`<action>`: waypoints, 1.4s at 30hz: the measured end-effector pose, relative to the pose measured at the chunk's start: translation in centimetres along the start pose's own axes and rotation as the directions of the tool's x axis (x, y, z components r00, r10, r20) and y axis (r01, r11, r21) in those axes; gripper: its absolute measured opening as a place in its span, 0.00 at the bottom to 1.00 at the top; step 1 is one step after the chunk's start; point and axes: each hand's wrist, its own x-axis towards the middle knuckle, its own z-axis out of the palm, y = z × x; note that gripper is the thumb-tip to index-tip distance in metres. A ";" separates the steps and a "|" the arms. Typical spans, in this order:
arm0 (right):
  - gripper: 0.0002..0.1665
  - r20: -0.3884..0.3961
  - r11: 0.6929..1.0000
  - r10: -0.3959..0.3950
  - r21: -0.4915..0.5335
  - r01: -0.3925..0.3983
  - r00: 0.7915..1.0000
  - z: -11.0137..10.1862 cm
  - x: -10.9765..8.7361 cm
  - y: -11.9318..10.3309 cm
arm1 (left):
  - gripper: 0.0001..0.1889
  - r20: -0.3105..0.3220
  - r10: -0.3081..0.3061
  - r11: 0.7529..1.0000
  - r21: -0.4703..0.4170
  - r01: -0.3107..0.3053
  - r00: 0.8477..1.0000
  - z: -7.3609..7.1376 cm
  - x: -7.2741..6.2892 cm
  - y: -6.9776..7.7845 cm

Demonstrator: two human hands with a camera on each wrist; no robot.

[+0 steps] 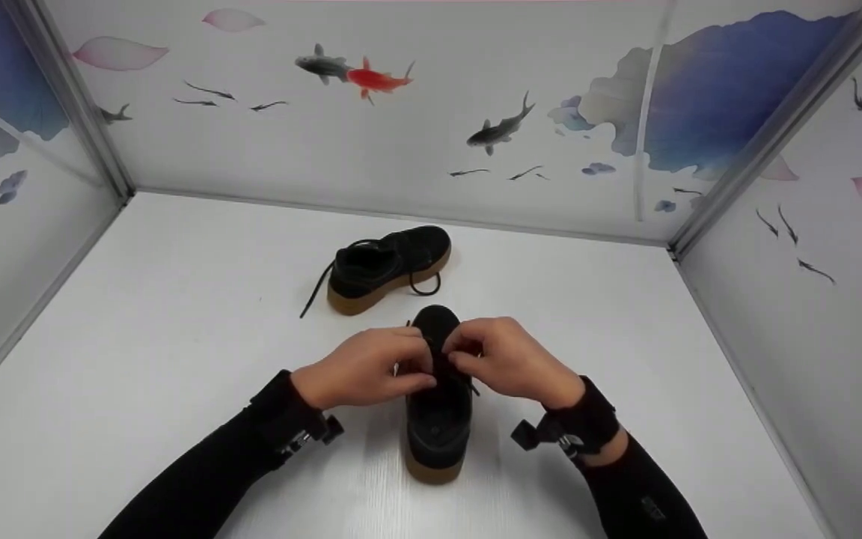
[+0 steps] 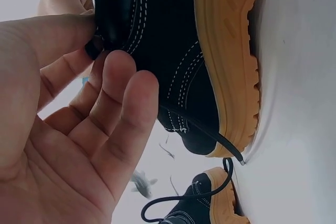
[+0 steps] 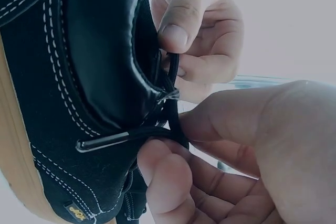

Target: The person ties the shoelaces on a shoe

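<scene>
A black shoe [image 1: 438, 442] with a tan sole stands upright on the white table, toe pointing away. My left hand [image 1: 371, 367] is at the left of its opening, and my right hand [image 1: 517, 359] is at the right. In the right wrist view, a black shoelace [image 3: 174, 66] runs up between the left thumb and forefinger, which pinch it. Lower down, my right thumb and fingers pinch the lace too, and its tipped end [image 3: 102, 141] sticks out over the shoe's side. Another lace end [image 2: 202, 124] hangs down the left side towards the sole.
Beyond the first shoe lies a second black shoe [image 1: 393, 262], turned sideways with its laces loose on the table [image 1: 214, 314]. White panels [image 1: 401, 150] printed with fish and petals enclose the back and both sides.
</scene>
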 end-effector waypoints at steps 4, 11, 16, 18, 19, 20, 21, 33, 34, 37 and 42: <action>0.08 0.006 1.000 0.022 0.000 -0.022 1.000 -0.1 0.0 0.0 | 0.07 0.010 -0.008 1.000 0.015 0.007 1.000 0.0 0.0 0.1; 0.09 0.008 0.998 0.068 -0.011 -0.067 0.998 -0.3 0.0 0.1 | 0.08 0.009 -0.007 0.999 0.042 0.006 1.000 -0.1 0.0 0.3; 0.10 -0.015 0.996 0.091 -0.017 -0.091 0.996 -0.6 -0.1 0.0 | 0.09 0.013 -0.020 0.997 0.075 0.019 1.000 0.0 0.0 0.4; 0.10 -0.020 0.996 0.090 -0.018 -0.091 0.996 -0.6 -0.1 0.1 | 0.09 0.018 -0.032 0.996 0.088 0.031 0.999 0.0 0.0 0.5; 0.10 -0.021 0.996 0.090 -0.018 -0.090 0.996 -0.6 -0.1 0.1 | 0.09 0.022 -0.040 0.995 0.093 0.038 0.999 0.0 0.0 0.5; 0.10 -0.022 0.996 0.091 -0.017 -0.091 0.996 -0.6 -0.1 0.1 | 0.09 0.027 -0.050 0.994 0.096 0.047 0.998 -0.1 0.0 0.6; 0.10 -0.021 0.996 0.092 -0.014 -0.093 0.995 -0.6 -0.1 0.1 | 0.09 0.031 -0.060 0.994 0.095 0.057 0.998 -0.1 0.0 0.6; 0.09 -0.020 0.999 0.041 0.015 -0.040 0.999 -0.4 -0.1 0.2 | 0.11 0.025 -0.166 0.983 0.084 0.163 0.986 -0.2 0.1 1.5; 0.09 -0.015 1.000 0.018 0.021 -0.018 1.000 -0.4 -0.1 0.2 | 0.11 0.014 -0.172 0.983 0.073 0.171 0.985 -0.1 0.2 1.5; 0.09 0.009 0.998 -0.048 0.038 0.048 0.999 -0.3 -0.1 0.2 | 0.12 -0.032 -0.181 0.982 0.041 0.182 0.983 0.1 0.1 1.3; 0.10 0.022 0.994 -0.099 0.059 0.097 0.995 -0.1 -0.2 0.4 | 0.08 -0.073 -0.215 0.976 -0.050 0.211 0.974 0.4 0.1 1.1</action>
